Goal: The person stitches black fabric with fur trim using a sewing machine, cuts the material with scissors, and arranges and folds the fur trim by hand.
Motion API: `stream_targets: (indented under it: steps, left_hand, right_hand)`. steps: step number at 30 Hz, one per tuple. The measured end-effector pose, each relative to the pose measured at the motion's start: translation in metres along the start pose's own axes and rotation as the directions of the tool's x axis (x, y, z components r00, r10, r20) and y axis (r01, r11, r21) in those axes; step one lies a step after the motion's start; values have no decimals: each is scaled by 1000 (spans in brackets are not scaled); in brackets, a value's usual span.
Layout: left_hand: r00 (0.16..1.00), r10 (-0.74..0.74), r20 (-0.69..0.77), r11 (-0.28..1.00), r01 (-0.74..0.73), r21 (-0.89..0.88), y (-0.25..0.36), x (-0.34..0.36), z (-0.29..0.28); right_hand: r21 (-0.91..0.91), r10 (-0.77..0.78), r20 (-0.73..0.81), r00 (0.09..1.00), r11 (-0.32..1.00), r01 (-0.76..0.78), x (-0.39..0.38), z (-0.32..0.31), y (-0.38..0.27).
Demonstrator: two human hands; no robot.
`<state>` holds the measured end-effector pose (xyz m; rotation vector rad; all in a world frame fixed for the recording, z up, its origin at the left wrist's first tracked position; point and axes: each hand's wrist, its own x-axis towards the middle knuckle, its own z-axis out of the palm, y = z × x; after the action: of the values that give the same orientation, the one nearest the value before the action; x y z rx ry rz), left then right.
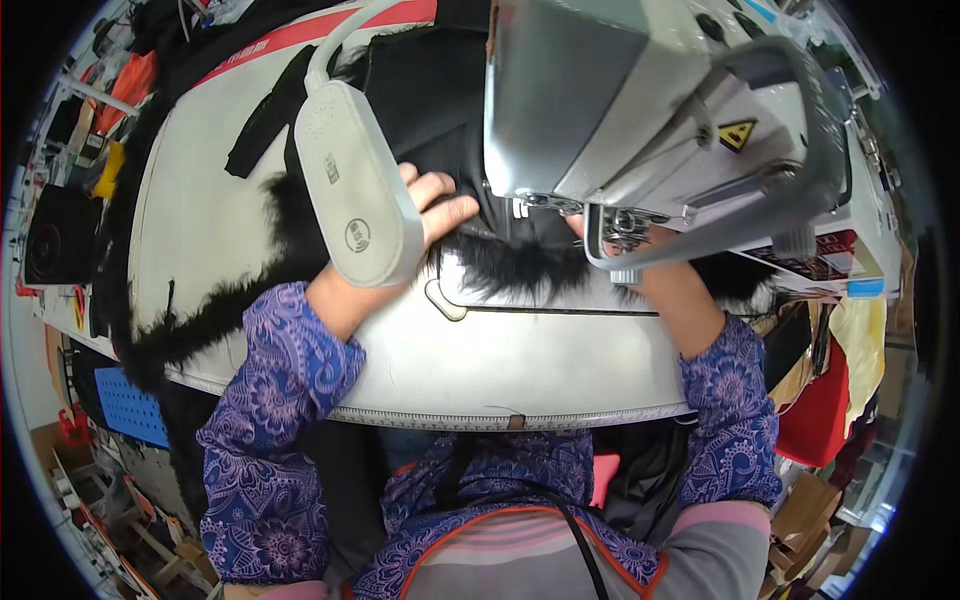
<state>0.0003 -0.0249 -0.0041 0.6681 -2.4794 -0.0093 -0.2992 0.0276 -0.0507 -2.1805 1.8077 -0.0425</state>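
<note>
A garment workshop: sewing machine (650, 115), black furry material (525, 265) (plus ruler-edged white table (520, 360)).

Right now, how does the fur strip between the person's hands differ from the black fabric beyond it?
Surface: the fur strip is shaggy, while the black fabric looks smooth.
Shape: the fur strip shows as a narrow band, the black fabric as a broader panel.
Place: the fur strip is nearer the person than the black fabric.
Shared: both are black.

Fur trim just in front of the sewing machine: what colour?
The fur trim is black; it shows best in the head view.
</note>
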Motion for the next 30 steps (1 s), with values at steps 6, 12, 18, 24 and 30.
stream_targets:
  steps: [6, 12, 18, 24, 30]
  left_hand:
    - [974, 7, 228, 965, 54, -257, 26, -27, -18]
    - [973, 122, 197, 978, -83, -193, 44, -25, -24]
    - [970, 161, 180, 985, -146, -94, 16, 5, -2]
    - [981, 186, 59, 965, -171, -200, 31, 1, 4]
    - [978, 154, 143, 963, -116, -245, 24, -5, 6]
  right_hand:
    - [-70, -442, -343, 829, 892, 446, -30, -41, -48]
    - [-6, -381, -324, 866, 916, 400, -33, -48, -52]
    - [-25, 299, 300, 906, 952, -306, -18, -74, -25]
    - [-50, -345, -369, 863, 935, 352, -44, -53, -38]
    - [-18, -498, -278, 822, 858, 514, -36, -38, -49]
